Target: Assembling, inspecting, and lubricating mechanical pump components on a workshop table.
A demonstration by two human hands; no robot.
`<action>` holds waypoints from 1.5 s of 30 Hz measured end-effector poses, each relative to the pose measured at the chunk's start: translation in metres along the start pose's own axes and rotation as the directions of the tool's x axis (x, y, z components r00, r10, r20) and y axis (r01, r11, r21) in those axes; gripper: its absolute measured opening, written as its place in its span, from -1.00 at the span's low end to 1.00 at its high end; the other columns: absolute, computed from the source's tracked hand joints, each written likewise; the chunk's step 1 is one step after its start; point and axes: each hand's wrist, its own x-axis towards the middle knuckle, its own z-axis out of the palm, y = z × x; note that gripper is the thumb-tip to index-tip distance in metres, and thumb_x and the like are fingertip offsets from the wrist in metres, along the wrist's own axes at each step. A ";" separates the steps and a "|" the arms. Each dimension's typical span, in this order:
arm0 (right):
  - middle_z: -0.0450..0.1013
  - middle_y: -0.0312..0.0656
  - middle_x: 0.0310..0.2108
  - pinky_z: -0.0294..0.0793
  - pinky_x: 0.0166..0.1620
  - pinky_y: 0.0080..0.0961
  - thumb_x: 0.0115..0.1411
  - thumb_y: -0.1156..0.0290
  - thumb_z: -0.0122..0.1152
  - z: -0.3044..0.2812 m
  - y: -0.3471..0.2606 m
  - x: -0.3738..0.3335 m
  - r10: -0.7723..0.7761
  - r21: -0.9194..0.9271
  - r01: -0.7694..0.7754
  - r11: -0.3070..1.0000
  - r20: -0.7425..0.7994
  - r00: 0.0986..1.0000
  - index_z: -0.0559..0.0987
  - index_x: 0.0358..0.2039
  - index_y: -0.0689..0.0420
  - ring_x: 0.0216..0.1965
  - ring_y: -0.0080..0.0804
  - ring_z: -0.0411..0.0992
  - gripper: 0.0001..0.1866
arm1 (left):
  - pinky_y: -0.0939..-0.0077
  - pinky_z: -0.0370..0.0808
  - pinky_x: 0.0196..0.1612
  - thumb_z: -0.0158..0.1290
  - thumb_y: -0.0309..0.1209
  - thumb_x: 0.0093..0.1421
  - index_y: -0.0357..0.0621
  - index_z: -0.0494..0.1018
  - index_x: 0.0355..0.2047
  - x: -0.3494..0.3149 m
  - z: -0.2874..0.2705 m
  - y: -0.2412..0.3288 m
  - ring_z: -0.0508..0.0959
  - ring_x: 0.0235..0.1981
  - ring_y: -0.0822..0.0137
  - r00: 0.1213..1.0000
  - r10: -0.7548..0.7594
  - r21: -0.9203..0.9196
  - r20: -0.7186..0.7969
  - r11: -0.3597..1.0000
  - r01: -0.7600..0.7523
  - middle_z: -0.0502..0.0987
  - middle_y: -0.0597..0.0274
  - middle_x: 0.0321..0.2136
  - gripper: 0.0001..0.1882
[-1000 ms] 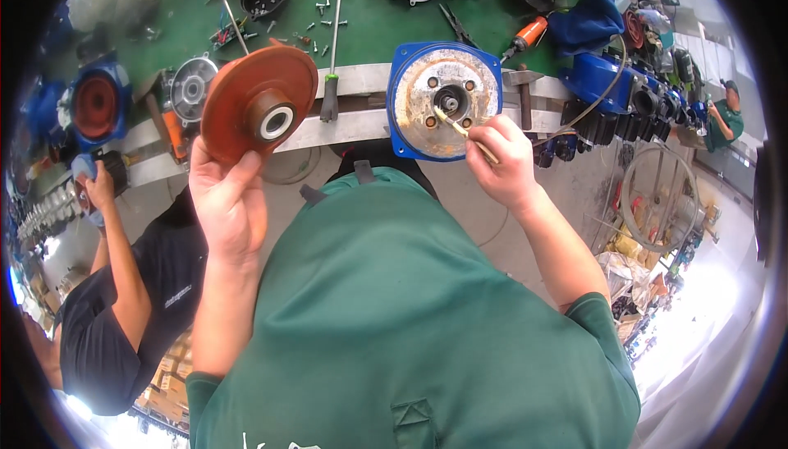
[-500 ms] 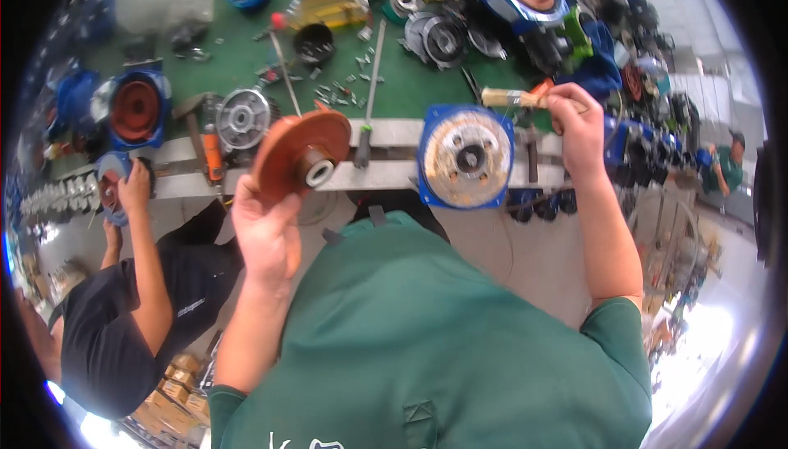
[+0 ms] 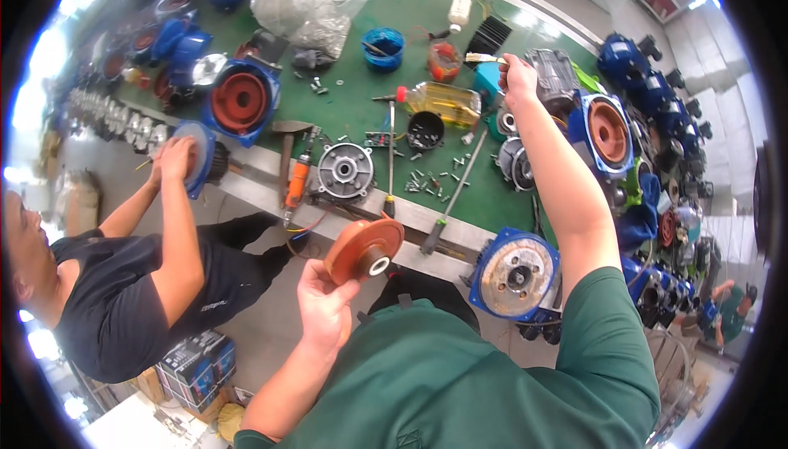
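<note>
My left hand (image 3: pixel 325 311) grips a reddish-brown impeller disc (image 3: pixel 359 245) by its rim, in front of the table's near edge. The disc is tilted, with its pale-ringed hub facing me. Stretched far over the table, my right hand (image 3: pixel 519 84) is closed on a small paint brush (image 3: pixel 484 58). Its bristle end points left, above an open red jar (image 3: pixel 444 61) and a teal object (image 3: pixel 487 80). At the near edge, right of the impeller, stands a blue motor (image 3: pixel 515 275) with a worn, rust-stained round face and a central shaft.
On the green table (image 3: pixel 345 104) lie a bottle of yellow liquid (image 3: pixel 447 104), a black bowl (image 3: pixel 425 130), a blue tub (image 3: pixel 383 48), screwdrivers, loose screws and a grey end cover (image 3: pixel 345 171). Motors crowd the right. A co-worker (image 3: pixel 123 301) handles a blue motor at left.
My right hand has carried the brush away from beside the blue motor, far across the table. The impeller stays in my left hand, now lower. The view has shifted.
</note>
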 end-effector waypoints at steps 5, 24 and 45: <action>0.44 -0.28 -0.61 0.30 -0.64 -0.58 0.18 0.35 0.23 0.056 0.038 0.049 -0.048 -0.143 0.049 0.988 0.012 0.999 0.53 -0.44 0.20 -0.68 -0.57 0.32 -0.82 | 0.19 0.55 0.05 0.15 -0.79 0.04 -0.21 0.34 -0.24 -0.001 -0.012 -0.002 0.57 -0.15 0.27 0.998 0.024 -0.042 -0.066 0.999 -0.026 0.54 0.12 -0.21 -0.66; 0.46 -0.35 -0.52 0.36 -0.48 -0.63 0.29 0.29 0.14 -0.091 -0.011 -0.211 0.249 -0.129 -0.216 0.968 0.375 0.893 0.53 -0.17 0.16 -0.56 -0.61 0.38 -0.78 | 0.01 0.54 0.12 0.05 -0.81 0.09 -0.26 0.30 -0.17 0.054 0.026 0.005 0.59 -0.10 0.10 0.990 -0.118 0.005 0.078 0.993 0.118 0.52 -0.04 -0.16 -0.67; 0.49 -0.33 -0.44 0.41 -0.32 -0.67 0.30 0.36 0.15 -0.283 -0.048 -0.312 0.101 -0.040 -0.094 0.995 0.273 0.957 0.58 -0.18 0.21 -0.44 -0.66 0.40 -0.80 | 0.36 0.59 -0.04 0.14 -0.75 0.06 -0.34 0.32 -0.10 -0.005 0.167 -0.098 0.60 -0.18 0.21 0.866 -0.381 0.432 0.323 0.874 0.223 0.53 0.02 -0.19 -0.61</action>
